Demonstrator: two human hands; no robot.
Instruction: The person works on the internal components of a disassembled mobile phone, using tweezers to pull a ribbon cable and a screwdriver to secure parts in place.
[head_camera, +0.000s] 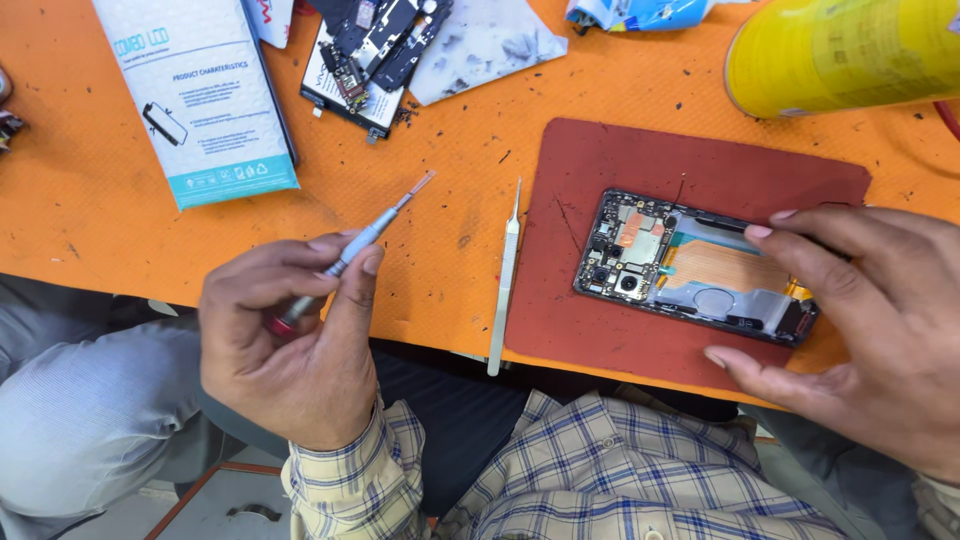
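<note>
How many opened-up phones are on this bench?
2: one opened phone on the red mat under the right hand; another dismantled phone at the top edge, partly cut off.

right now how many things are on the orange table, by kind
opened phones: 2, one on the red mat, one at the top
tweezers: 1
screwdriver: 1, in the left hand
red mat: 1
white and teal box: 1
yellow can: 1
total: 7

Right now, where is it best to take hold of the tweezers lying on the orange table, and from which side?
Grip the tweezers at the wider lower half near the table edge, coming from above, probably. They lie flat, their fine tip pointing away, free between the left hand and the red mat.
</note>
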